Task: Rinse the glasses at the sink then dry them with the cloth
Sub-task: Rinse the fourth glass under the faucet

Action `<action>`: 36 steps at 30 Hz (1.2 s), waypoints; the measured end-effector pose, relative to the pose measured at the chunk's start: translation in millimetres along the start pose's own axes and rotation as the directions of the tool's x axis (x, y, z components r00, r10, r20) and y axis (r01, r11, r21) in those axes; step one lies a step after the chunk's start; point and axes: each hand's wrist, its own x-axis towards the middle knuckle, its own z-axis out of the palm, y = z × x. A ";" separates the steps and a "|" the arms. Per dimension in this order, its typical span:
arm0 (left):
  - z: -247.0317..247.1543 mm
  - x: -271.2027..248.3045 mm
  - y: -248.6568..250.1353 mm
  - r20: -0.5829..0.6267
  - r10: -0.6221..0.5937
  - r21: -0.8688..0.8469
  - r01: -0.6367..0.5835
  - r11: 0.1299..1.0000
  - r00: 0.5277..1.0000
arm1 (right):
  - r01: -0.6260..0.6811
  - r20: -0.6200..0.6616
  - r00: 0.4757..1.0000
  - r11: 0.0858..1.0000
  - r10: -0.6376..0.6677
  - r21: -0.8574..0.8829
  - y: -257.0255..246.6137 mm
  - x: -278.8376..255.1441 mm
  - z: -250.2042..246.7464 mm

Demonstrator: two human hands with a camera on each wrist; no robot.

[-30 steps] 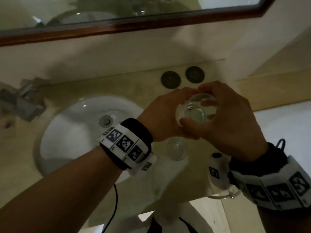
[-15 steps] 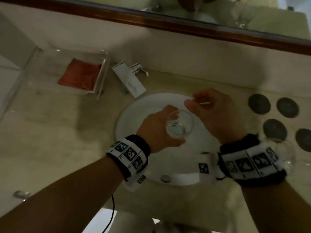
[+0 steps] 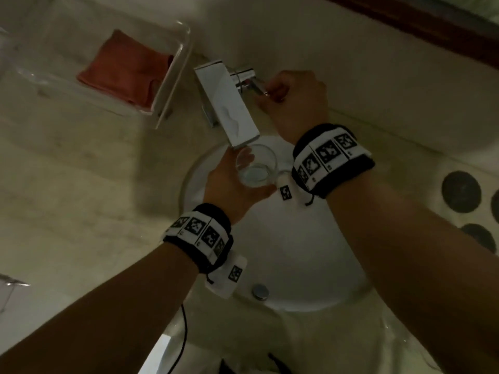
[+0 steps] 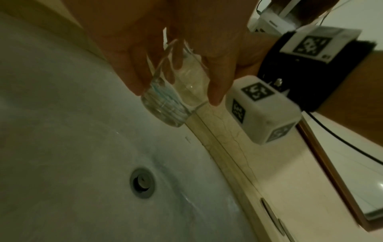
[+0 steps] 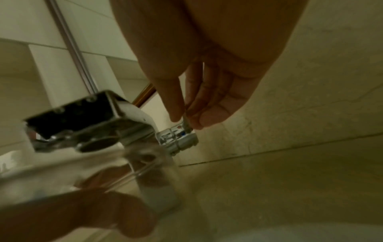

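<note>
My left hand (image 3: pixel 232 182) grips a clear drinking glass (image 3: pixel 256 168) over the white sink basin (image 3: pixel 291 260), just under the end of the flat chrome tap spout (image 3: pixel 225 109). The left wrist view shows fingers and thumb wrapped round the glass (image 4: pixel 167 101), above the drain (image 4: pixel 142 182). My right hand (image 3: pixel 291 101) pinches the thin tap lever (image 5: pixel 185 125) between thumb and fingertips, to the right of the spout (image 5: pixel 82 124). No water is visibly running. A folded red-orange cloth (image 3: pixel 127 71) lies in a clear tray (image 3: pixel 178 76) at the back left.
Dark round coasters (image 3: pixel 461 191) lie on the beige stone counter (image 3: pixel 81 184) at the right. A wood-framed mirror (image 3: pixel 421 22) runs along the wall behind the tap. A chrome plug knob (image 3: pixel 260 291) sits at the basin's near rim.
My view swung left from the coasters to the sink. The left hand carried the glass under the spout, while the right hand let go of it and reached up to the tap lever.
</note>
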 end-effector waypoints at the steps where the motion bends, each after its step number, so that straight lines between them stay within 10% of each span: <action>1: -0.3 1.9 -0.5 -0.012 -0.006 -0.020 0.005 1.000 1.000 | 0.019 0.002 1.000 0.999 -0.019 -0.029 3.5 3.6 1.0; 12: -4.3 15.0 -2.6 -0.010 -0.064 -0.053 0.063 0.997 0.998 | -0.038 -0.063 0.997 0.997 0.042 0.072 29.3 4.6 -4.4; 20: -11.3 15.6 -7.9 0.014 -0.058 -0.031 0.059 0.998 0.998 | -0.104 0.500 0.866 0.978 0.000 0.181 76.7 -73.3 17.8; 28: -19.3 24.6 -5.6 0.147 -0.038 -0.041 0.045 0.998 0.988 | -0.093 0.402 0.914 0.939 -0.052 0.332 72.8 -78.4 43.5; 36: -17.4 32.0 -16.9 0.174 -0.341 -0.062 0.355 0.933 0.924 | -0.329 0.592 0.779 0.938 0.207 0.105 80.7 -77.8 56.2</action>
